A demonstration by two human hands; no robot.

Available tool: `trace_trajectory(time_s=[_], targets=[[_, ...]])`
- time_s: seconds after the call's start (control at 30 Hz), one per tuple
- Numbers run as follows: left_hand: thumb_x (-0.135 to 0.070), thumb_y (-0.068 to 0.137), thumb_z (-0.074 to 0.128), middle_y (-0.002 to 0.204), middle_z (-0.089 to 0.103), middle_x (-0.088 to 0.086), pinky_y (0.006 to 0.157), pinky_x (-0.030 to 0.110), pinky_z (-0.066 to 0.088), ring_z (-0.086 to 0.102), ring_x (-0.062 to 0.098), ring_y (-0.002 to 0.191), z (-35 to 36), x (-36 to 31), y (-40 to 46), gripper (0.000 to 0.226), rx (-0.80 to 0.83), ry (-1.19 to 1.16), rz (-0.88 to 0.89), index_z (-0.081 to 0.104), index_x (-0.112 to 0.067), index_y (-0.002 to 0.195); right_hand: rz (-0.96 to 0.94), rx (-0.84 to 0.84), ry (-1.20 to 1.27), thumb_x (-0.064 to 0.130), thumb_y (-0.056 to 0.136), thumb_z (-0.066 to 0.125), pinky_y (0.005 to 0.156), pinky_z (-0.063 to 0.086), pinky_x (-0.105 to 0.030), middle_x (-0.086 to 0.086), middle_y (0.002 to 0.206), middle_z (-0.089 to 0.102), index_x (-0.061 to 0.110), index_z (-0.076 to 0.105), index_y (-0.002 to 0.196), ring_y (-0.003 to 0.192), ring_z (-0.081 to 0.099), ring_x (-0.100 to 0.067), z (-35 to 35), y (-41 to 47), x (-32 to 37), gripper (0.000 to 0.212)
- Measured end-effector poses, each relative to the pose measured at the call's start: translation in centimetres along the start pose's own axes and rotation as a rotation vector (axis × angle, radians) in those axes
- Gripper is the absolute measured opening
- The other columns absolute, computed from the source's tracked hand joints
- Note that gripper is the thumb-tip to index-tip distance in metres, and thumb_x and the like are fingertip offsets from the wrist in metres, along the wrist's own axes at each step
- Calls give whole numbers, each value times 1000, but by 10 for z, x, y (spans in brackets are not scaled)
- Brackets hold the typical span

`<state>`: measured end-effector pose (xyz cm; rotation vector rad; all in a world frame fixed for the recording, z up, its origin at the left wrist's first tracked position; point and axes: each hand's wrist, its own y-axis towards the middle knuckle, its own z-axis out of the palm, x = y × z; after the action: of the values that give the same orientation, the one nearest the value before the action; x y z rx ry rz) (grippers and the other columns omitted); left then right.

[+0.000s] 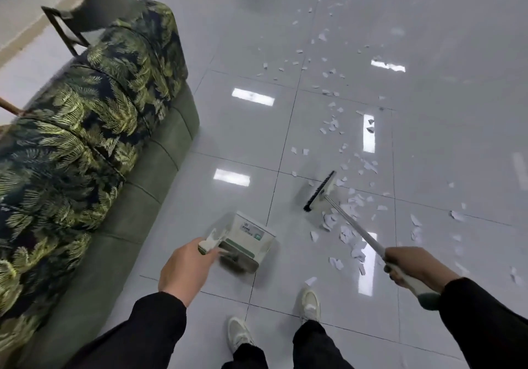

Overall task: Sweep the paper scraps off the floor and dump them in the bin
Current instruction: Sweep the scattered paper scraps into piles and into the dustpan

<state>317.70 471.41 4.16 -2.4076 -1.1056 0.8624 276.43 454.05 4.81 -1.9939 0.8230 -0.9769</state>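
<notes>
your right hand (411, 266) is wrapped around the pale grip of the broom (354, 226), and the broom's long axis runs from that grip at the lower right up and to the left, ending at the head (319, 192) on the floor (457, 111). the head lies crosswise to the handle, its dark bristle strip facing left toward the sofa, with its length running from lower left to upper right.

your left hand (185, 270) grasps the handle of the dustpan (248, 240); the pan sits low over the tiles just in front of that hand, left of the broom head and apart from it. motion blur hides whether its edge touches the floor.

the paper scraps (350, 236) lie in a loose band on the glossy tiles, thickest right beside the broom handle and behind the head, then thinning out up and away toward the top of the view. a few scraps sit near your right shoe (311, 301).

a green sofa (160, 168) with leaf-print cushions (85, 117) runs along your left side.
</notes>
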Motion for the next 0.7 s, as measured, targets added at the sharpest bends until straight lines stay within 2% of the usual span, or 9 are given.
trace_trajectory(time_s=[0.2, 0.33, 0.5, 0.7], targets=[[-42, 99, 59, 70, 62, -5, 52, 30, 37, 55, 15, 63, -16, -11, 24, 20, 18, 75, 84, 60, -32, 81, -33, 77, 34, -3, 90, 50, 42, 37, -20, -19, 69, 53, -1, 61, 82, 41, 42, -20, 32, -46, -13, 14], [-42, 98, 58, 69, 63, -5, 52, 29, 38, 58, 16, 63, -15, -23, 46, 21, 37, 129, 110, 62, -30, 80, -23, 119, -75, 0, 88, 53, 46, 39, -22, -18, 67, 56, 3, 63, 78, 42, 45, -21, 43, -30, -15, 14], [-54, 98, 52, 68, 64, -7, 53, 30, 40, 59, 14, 63, -4, -40, 56, 29, 74, 216, 146, 62, -32, 80, 15, 136, -258, -4, 83, 54, 45, 38, -24, -17, 64, 53, 2, 61, 71, 42, 41, -21, 36, 0, -15, 15], [-58, 97, 52, 68, 64, -8, 53, 29, 41, 58, 13, 61, 11, -90, 73, 31, 119, 241, 188, 61, -33, 82, 66, -15, -368, -6, 84, 49, 42, 33, -20, -11, 52, 49, 1, 54, 74, 36, 42, -19, -23, 47, -16, 14]])
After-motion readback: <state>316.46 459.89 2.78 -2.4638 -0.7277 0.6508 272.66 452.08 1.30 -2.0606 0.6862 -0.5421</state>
